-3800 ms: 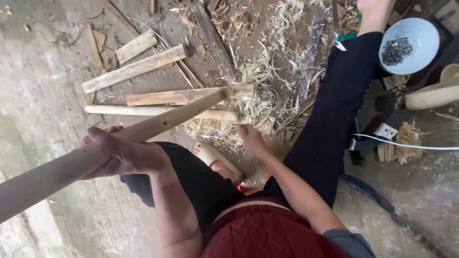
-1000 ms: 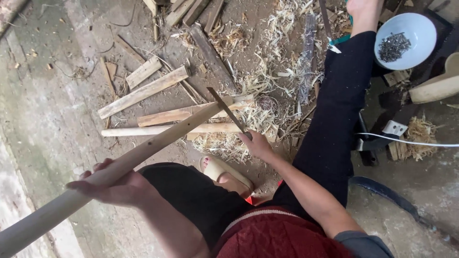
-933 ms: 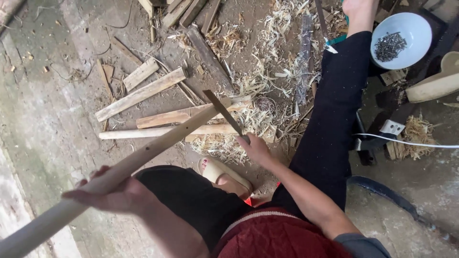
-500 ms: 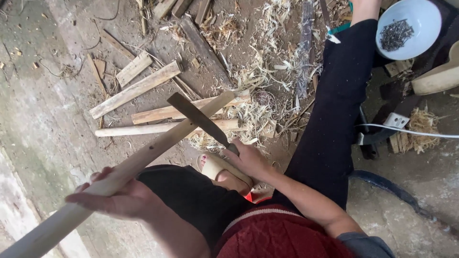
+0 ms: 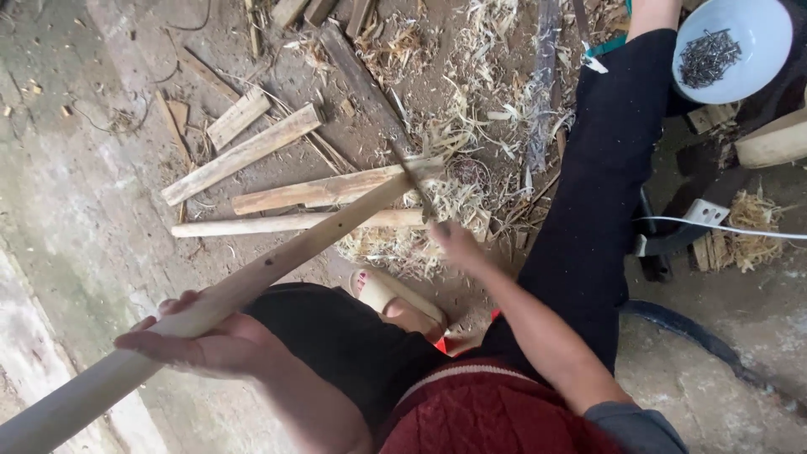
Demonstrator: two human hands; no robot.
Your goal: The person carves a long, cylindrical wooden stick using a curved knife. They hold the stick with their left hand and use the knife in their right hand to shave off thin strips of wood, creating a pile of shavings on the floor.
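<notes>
— The long wooden pole (image 5: 252, 282), where does it lie?
— It slants from the lower left corner up to the middle of the view, over the person's black-clad knee, its far end above the floor (image 5: 92, 193) and the wood shavings (image 5: 437, 202).
— And beneath it?
— Concrete floor, dusty, with several split wooden slats (image 5: 244, 155) lying flat near the pole's tip, and shavings heaped around them.
— Who holds the pole?
— The left hand (image 5: 202, 340): its grip is wrapped round the shaft from below, fingers pressed together along the wood.
— The right hand (image 5: 454, 244)?
— It sits just below the pole's tip, blurred. Its grip seems to be closed on the handle of a thin dark blade (image 5: 412, 181), probably a knife, which lies across the pole's end; the blur keeps me from being sure.
— Anything smaller about?
— A white bowl (image 5: 761, 34) of dark nails at the upper right, well apart from both hands, and a white cable (image 5: 723, 227) running along the right edge.
</notes>
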